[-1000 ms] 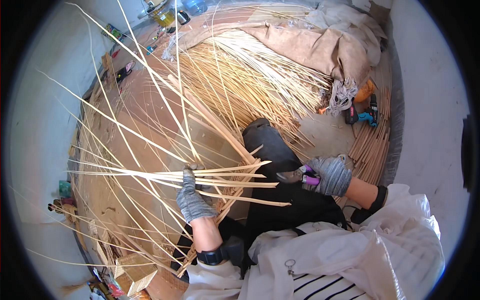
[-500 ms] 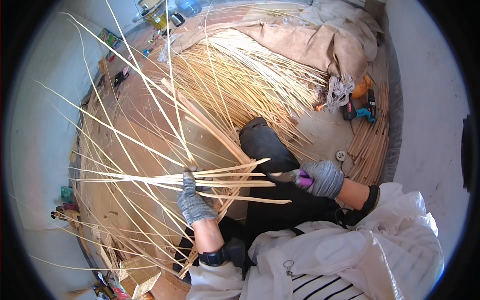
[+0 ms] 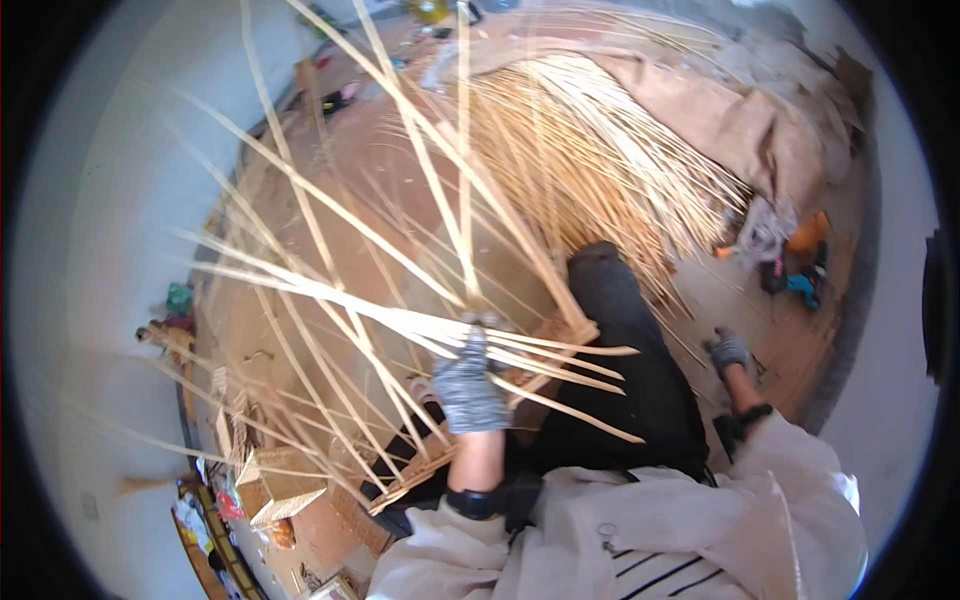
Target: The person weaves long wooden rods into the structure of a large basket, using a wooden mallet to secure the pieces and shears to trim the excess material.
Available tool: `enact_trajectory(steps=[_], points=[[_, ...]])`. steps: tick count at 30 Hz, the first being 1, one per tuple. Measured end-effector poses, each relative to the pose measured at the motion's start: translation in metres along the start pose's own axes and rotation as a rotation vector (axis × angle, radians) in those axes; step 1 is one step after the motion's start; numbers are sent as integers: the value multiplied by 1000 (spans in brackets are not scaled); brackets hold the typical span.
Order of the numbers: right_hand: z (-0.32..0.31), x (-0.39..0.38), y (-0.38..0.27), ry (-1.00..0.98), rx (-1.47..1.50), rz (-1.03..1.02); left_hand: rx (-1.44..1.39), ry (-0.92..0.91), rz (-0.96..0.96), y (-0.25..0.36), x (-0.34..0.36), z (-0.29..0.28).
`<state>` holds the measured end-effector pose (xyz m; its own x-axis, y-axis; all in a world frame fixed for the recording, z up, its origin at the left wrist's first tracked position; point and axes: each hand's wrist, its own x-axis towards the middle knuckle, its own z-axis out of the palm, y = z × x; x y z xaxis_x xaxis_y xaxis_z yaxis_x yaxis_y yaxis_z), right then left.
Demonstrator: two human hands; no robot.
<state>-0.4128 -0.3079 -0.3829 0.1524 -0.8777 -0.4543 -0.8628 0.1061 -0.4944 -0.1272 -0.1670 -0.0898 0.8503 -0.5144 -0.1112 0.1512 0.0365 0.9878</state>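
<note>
My left hand (image 3: 472, 390), in a grey knit glove, is closed around a bundle of pale peeled wicker rods (image 3: 400, 318). Their cut ends stick out to the right over my dark trousers, and the long ends fan away to the left. Beneath the hand, a wooden frame (image 3: 565, 330) rests by my lap with more rods standing out from it. Away to the right, beside my knee, my gloved right hand (image 3: 727, 350) is low near the floor. Its fingers look parted, and nothing shows in them, though the picture is blurred there.
Beyond my knee lies a big pile of wicker rods (image 3: 600, 140), partly under a brown cloth (image 3: 720, 100). A blue cordless drill (image 3: 805, 285) sits on the floor at right. Woven pieces (image 3: 285, 485) stand at lower left. Long rods reach across the left side.
My right hand has moved from beside the rod ends down to the right; the purple-handled tool it held no longer shows. My left hand still grips the rods. The whole view has shifted.
</note>
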Motion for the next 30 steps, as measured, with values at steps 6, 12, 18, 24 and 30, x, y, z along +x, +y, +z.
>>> enact_trajectory(steps=[6, 12, 18, 24, 30], points=[[-135, -139, -226, 9, 343, -1191, 127, -252, 524, -24, -16, 24], [-82, -188, -283, -292, 789, -1042, 164, -141, 290, 69, -30, -36], [-139, -247, -283, -652, 1598, -1277, 1188, -173, 572, 85, -70, -162], [-88, -248, -314, -119, 104, -1640, 1612, -586, 503, -30, -114, -281], [-22, -203, -327, -307, -111, -1552, 1621, -494, -4, -19, -142, -307]])
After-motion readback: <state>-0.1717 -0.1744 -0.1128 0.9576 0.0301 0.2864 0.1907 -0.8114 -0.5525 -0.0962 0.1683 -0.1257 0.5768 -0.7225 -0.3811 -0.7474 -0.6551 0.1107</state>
